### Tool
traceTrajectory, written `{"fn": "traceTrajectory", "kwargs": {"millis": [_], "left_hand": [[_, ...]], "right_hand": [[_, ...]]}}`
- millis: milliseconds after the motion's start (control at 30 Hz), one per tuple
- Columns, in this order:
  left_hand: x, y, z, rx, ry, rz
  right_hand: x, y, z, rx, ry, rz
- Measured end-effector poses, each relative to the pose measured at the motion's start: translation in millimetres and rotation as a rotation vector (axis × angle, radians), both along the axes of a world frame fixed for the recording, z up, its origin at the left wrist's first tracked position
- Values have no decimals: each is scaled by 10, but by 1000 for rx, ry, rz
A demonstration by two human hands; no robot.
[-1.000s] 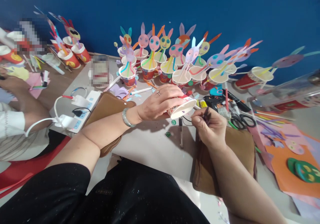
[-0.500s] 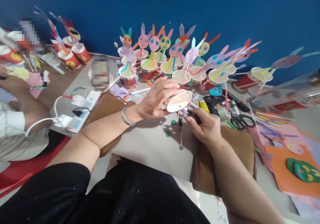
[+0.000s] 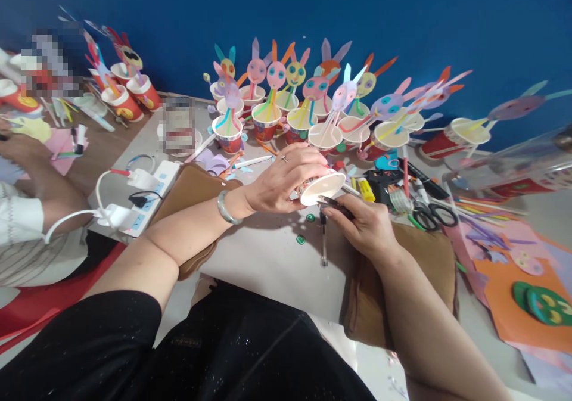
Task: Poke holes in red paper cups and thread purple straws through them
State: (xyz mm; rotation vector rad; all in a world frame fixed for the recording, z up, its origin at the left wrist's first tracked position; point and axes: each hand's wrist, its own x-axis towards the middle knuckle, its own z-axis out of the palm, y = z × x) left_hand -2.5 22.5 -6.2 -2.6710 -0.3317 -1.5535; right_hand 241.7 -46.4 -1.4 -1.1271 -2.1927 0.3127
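Note:
My left hand (image 3: 289,180) is wrapped round a paper cup (image 3: 322,189), tilted on its side with its open mouth facing right and towards me. In my right hand (image 3: 365,225) is a dark-handled tool (image 3: 338,206) with a narrow metal tip; its exact kind is hard to make out. That tip reaches the lower rim at the cup's mouth. Below, a pen (image 3: 323,243) lies on the grey table, beside small green round pieces (image 3: 301,240). Behind my hands stand several paper cups (image 3: 227,133) bearing rabbit-eared paper faces on coloured straws.
Brown cushions (image 3: 420,264) lie under both forearms. Black scissors (image 3: 433,215), a yellow item (image 3: 366,190) and markers are to the right, near orange paper (image 3: 513,323). At left are a power strip (image 3: 156,195) with cables and another person's arm (image 3: 40,174). A blue wall (image 3: 286,8) rises behind.
My right hand has shifted slightly left, bringing the tool's tip to the cup's mouth. The left hand and cup have turned and moved a little.

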Motion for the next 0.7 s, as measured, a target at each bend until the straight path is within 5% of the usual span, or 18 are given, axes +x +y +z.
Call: {"fn": "traceTrajectory", "kwargs": {"millis": [467, 700], "left_hand": [[-27, 35, -68, -115, 61, -54], [-20, -23, -29, -647, -11, -21]], "right_hand": [[-18, 22, 85, -140, 8, 41], [-77, -49, 107, -185, 258, 33]]}}
